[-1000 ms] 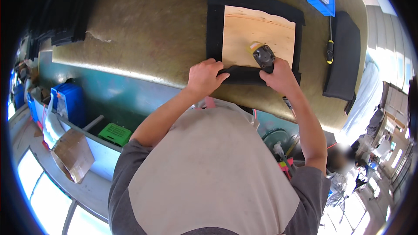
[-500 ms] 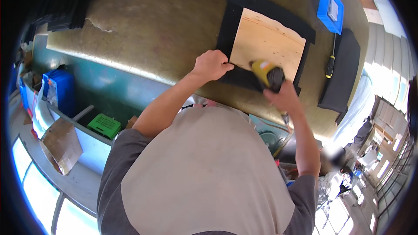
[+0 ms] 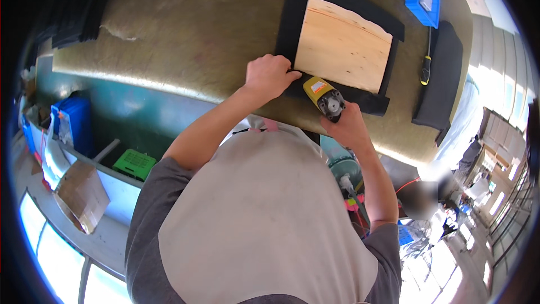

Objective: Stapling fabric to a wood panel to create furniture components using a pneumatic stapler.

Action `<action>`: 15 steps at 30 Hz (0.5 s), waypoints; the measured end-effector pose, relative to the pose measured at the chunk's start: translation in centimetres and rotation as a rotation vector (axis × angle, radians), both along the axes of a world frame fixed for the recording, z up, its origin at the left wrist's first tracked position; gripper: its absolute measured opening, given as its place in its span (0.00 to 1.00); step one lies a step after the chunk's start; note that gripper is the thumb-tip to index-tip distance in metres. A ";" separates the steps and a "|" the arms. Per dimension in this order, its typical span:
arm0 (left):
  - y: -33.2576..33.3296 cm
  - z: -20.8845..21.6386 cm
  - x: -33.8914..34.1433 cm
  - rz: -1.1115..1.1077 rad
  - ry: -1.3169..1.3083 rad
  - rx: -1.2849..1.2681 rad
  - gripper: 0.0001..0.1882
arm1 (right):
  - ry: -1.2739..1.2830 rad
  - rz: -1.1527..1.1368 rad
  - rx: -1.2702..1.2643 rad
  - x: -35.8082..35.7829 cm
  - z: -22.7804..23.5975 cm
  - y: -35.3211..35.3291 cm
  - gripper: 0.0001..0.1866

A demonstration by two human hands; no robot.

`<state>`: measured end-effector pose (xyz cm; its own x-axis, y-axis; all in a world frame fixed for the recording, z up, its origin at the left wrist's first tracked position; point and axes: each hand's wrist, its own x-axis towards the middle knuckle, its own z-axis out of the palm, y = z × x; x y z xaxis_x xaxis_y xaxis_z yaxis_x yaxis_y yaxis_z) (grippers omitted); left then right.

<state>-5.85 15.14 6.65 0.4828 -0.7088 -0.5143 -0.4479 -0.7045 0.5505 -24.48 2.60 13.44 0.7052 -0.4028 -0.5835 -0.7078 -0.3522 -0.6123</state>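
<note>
My right hand (image 3: 346, 123) is clamped round the grip of a yellow-and-black handheld tool (image 3: 318, 87); my left hand (image 3: 270, 76) is curled, thumb at the board's near left corner. The board (image 3: 344, 45) lies close to the near edge of the worktop (image 3: 197, 28), toward its right end. Black cloth (image 3: 292, 22) borders all four sides, so the wrapping looks well along, with the near strip seemingly left to finish; whether anything is fastened, I can't make out. The board is pale, grained wood with dark specks, wavy-edged along the far side.
</note>
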 end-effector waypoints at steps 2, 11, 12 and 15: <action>-0.6 0.5 0.4 -0.069 -0.141 0.023 0.19 | -0.030 -0.101 -0.036 -3.0 -0.1 0.0 0.13; -7.4 -5.1 -1.6 -0.732 -0.532 -0.570 0.50 | -0.269 -0.728 0.266 -11.0 -0.8 0.1 0.12; -7.6 -5.2 -1.5 -0.745 -0.523 -0.562 0.46 | -0.264 -0.727 0.245 -11.4 -1.1 0.1 0.12; -7.4 -5.4 -1.9 -0.754 -0.561 -0.557 0.42 | -0.271 -0.757 0.261 -11.5 -1.6 0.0 0.13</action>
<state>-7.77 7.74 1.24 -0.1083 -0.9858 0.1284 -0.9466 0.1417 0.2895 -35.94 2.59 11.87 0.4287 -0.6987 -0.5728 -0.5125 0.3340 -0.7910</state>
